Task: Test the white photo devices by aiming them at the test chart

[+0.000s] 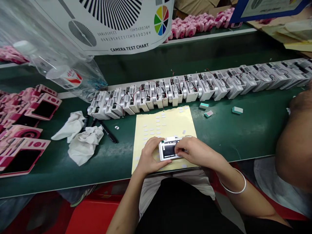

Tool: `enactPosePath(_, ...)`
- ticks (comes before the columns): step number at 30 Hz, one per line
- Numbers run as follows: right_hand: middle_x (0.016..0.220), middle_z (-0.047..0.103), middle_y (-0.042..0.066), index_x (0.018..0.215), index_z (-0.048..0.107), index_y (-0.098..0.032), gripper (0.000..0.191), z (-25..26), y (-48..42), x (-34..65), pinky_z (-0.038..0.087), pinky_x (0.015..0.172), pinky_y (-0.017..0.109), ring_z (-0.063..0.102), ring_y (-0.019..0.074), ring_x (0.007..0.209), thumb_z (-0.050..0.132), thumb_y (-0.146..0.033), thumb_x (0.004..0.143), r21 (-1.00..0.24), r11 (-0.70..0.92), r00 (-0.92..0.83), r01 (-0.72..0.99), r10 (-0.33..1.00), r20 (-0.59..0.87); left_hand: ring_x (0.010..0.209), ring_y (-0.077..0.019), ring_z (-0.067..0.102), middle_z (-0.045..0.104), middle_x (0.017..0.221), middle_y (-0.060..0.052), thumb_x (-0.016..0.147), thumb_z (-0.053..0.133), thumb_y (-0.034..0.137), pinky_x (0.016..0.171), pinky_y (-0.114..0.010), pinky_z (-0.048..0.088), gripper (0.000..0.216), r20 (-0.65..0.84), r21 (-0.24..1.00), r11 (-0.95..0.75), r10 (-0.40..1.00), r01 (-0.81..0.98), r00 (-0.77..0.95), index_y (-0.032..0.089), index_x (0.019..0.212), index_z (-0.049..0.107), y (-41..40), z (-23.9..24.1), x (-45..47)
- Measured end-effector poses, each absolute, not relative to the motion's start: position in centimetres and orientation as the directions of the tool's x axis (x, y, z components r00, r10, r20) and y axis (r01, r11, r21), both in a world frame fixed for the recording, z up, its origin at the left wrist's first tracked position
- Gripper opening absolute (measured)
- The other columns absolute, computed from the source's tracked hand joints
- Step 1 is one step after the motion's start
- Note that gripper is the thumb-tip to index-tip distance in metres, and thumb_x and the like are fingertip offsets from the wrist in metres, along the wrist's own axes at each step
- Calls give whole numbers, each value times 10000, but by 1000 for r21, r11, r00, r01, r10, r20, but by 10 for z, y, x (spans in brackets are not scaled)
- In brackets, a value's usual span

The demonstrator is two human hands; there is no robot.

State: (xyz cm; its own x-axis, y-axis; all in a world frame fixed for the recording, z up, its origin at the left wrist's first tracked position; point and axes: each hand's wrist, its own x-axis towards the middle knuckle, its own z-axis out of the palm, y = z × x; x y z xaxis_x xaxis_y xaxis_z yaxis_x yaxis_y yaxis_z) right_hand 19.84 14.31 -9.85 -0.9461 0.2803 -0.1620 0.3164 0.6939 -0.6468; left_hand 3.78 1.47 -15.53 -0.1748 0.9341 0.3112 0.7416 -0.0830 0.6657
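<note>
A small white digital camera (168, 149) lies over the yellow sheet, its dark screen lit with small white text and facing up. My left hand (149, 157) grips it along the left side, thumb below and fingers at the upper edge. Over the right part of the screen, my right hand (192, 150) has its fingers curled and pressed together against the camera. Those fingers cover the camera's right side, so its buttons are hidden. Small white pieces (158, 125) are dotted over the yellow sheet (175, 122) under my hands.
A row of opened white camera bodies (176, 89) with exposed wires runs behind the sheet. Pink cameras (23, 156) are piled left, near crumpled white cloths (85, 144) and a black pen (108, 131). Small green-and-white blocks (237, 110) lie right. Another person's arm (296, 139) is at the right edge.
</note>
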Motion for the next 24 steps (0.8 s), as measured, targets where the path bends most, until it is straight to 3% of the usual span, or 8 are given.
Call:
enactPosePath(4, 690, 638, 36, 703, 649, -160, 141, -99, 140, 198, 383, 664, 277, 533, 157, 674, 554, -76, 764, -621, 706, -938, 340, 308, -163, 1038, -295, 553, 613, 1068, -106, 638, 701, 444, 894, -462, 459, 591, 298, 669, -75, 938, 739, -175, 201, 1141, 510, 15, -154, 38)
enactPosePath(8, 786, 591, 62, 751, 658, -152, 131, -101, 138, 202, 415, 655, 289, 521, 165, 701, 544, -106, 796, -606, 719, -932, 340, 343, -117, 1030, -288, 554, 609, 1070, -105, 640, 709, 443, 886, -457, 467, 592, 314, 669, -90, 934, 738, -171, 205, 1140, 502, 15, -155, 38)
enactPosePath(12, 866, 540, 93, 847, 688, -143, 196, -107, 134, 216, 456, 710, 315, 512, 194, 820, 493, -118, 846, -640, 732, -927, 232, 366, 83, 1027, -283, 552, 610, 1075, -107, 647, 710, 445, 881, -455, 472, 588, 336, 671, -108, 926, 734, -170, 201, 1138, 500, 15, -155, 38)
enactPosePath(16, 980, 515, 121, 945, 690, -170, 228, -117, 125, 230, 460, 810, 379, 456, 227, 958, 479, -133, 865, -582, 801, -891, 144, 361, 276, 1015, -280, 559, 612, 1063, -110, 647, 712, 444, 875, -450, 474, 585, 330, 674, -107, 929, 731, -169, 196, 1133, 500, 15, -154, 38)
enactPosePath(21, 1146, 459, 125, 1023, 649, -194, 228, -130, 120, 238, 398, 936, 479, 376, 278, 1119, 528, -160, 833, -538, 827, -859, 162, 386, 335, 994, -279, 559, 626, 1027, -102, 583, 756, 423, 877, -445, 469, 575, 298, 732, -57, 923, 678, -245, 187, 1067, 553, 15, -151, 40)
enactPosePath(24, 1286, 370, 148, 1197, 515, -195, 435, -135, 125, 240, 346, 982, 533, 329, 315, 1213, 614, -264, 779, -607, 765, -807, 217, 490, 329, 993, -289, 560, 624, 1008, -108, 532, 774, 440, 879, -445, 465, 573, 254, 808, 11, 896, 589, -365, 173, 1004, 591, 15, -153, 39)
